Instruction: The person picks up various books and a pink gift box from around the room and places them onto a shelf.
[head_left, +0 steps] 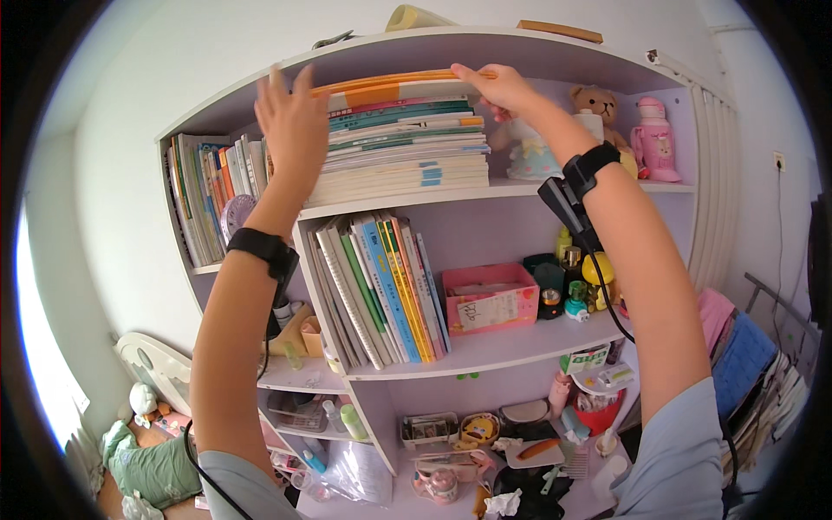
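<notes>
A tall stack of books (403,143) lies flat on the upper shelf, with an orange-edged book (381,91) on top just under the board above. At the right end of that top book is my right hand (498,87), its thumb and fingers closed on the edge. My left hand (293,126), slightly blurred, is raised with fingers apart at the stack's left end. Whether its palm touches the books cannot be seen. Both wrists wear black straps with small devices and cables.
Upright books (381,290) and a pink box (490,296) stand on the shelf below. More books (217,186) line the left compartment. Right of the stack are a teddy bear (595,113) and a pink bottle (656,143). Small items crowd the desk (399,498).
</notes>
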A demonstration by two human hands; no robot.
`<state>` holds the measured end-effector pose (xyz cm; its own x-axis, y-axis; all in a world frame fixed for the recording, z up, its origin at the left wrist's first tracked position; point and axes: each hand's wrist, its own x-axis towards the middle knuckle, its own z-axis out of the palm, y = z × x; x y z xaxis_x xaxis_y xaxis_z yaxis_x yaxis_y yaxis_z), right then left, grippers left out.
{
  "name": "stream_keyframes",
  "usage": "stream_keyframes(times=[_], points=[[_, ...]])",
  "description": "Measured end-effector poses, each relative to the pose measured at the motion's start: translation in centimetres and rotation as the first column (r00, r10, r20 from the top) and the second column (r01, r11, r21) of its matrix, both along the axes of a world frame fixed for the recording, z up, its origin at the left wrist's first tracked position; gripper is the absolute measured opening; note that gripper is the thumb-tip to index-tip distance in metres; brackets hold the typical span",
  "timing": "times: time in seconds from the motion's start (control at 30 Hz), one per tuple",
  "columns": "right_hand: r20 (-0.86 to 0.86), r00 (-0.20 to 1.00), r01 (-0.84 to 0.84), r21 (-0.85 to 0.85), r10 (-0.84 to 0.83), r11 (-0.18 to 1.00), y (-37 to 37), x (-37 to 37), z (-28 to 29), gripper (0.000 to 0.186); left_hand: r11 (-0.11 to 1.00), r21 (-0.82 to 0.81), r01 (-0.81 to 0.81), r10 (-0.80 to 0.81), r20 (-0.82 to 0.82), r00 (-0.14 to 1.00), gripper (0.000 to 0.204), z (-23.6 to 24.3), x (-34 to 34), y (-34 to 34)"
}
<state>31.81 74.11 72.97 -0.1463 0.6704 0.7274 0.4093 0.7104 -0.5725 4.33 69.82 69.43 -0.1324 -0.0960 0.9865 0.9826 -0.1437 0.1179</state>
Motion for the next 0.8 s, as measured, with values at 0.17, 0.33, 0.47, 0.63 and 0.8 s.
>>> stream_keyframes(times=[0.17, 0.33, 0.47, 0.63, 0.8], points=[[0.015, 0.935, 0.315, 0.418, -0.353, 0.852, 5.2, -0.6, -1.8, 0.064, 0.973, -0.046, -0.226, 0.183, -0.440, 0.879, 0.047, -0.5, 0.3, 3.7], [0.147, 0.968, 0.082, 0.577, -0.203, 0.813, 5.0, -1.6, -3.8, 0.073, 0.959, -0.097, -0.267, 0.195, -0.457, 0.868, 0.056, -0.2, -3.5, 5.0], [0.152, 0.984, -0.001, 0.512, -0.089, 0.859, 6.1, -2.1, -2.2, 0.080, 0.928, -0.078, -0.366, 0.305, -0.410, 0.860, 0.066, 0.9, -3.3, 5.8], [0.196, 0.976, -0.019, 0.508, -0.095, 0.861, 7.3, -2.5, -2.4, 0.083, 0.935, -0.159, -0.317, 0.233, -0.399, 0.887, 0.076, 0.5, -3.8, 6.3], [0.197, 0.934, 0.132, 0.584, -0.297, 0.801, 6.2, -2.0, -3.4, 0.081, 0.951, -0.108, -0.289, 0.204, -0.483, 0.852, 0.074, -1.5, -3.2, 5.6]])
